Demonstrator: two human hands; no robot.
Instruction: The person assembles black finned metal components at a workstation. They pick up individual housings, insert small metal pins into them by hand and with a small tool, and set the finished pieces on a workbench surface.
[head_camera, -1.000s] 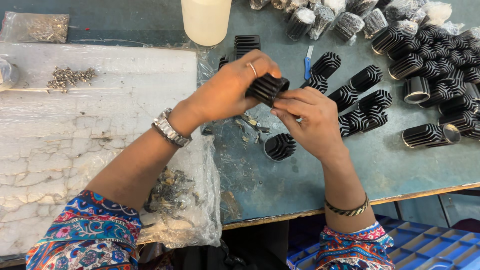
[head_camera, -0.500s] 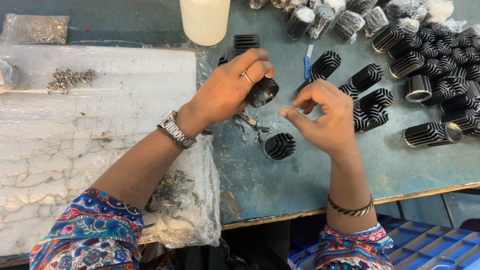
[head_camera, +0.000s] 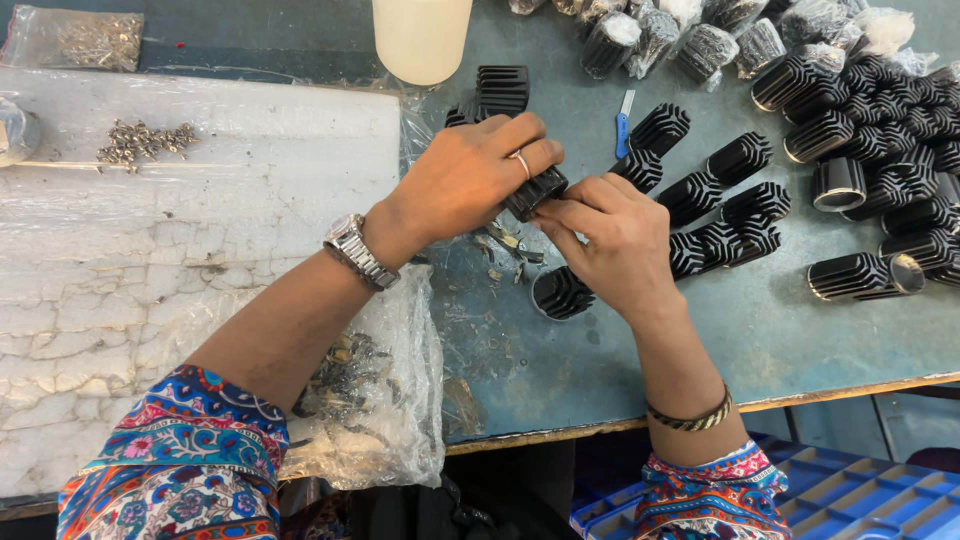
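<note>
The black finned cylinder (head_camera: 533, 192) is a short, ribbed metal piece with straight ridges running along its length around the outside. It is lifted off the table (head_camera: 760, 340), held tilted over the table's middle stretch, well back from the front edge. Most of its body is covered; only a dark ribbed end shows. The left hand (head_camera: 470, 180) wraps over it from above, fingers curled across the top, a ring on one finger. The right hand (head_camera: 615, 235) meets it from the lower right, its fingertips pressed against the exposed end. Whether that end is open or capped cannot be told.
</note>
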